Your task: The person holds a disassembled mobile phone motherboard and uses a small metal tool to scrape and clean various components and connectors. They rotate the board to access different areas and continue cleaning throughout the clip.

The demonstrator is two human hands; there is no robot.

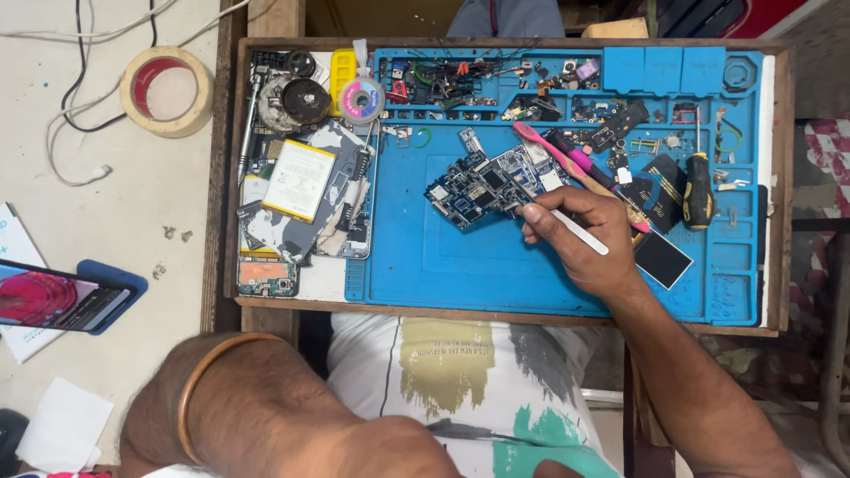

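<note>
Head view: the right hand [580, 239] pinches a thin white tool [580, 232] like a pen, its tip touching the blue circuit board [487, 186] just at ten o'clock of the knuckles; the board lies flat near the centre of the blue work mat [460, 265]; a pink toothbrush [567, 164] lies at twelve o'clock of the hand, a black-handled screwdriver [698, 190] at two o'clock; a battery [299, 180] lies on an opened phone at nine o'clock of the board; the left forearm with a copper bangle [208, 376] crosses at seven o'clock, the left hand itself hidden, so I cannot tell its grip; a tape roll [166, 91] sits on the desk [159, 204] at ten o'clock.
</note>
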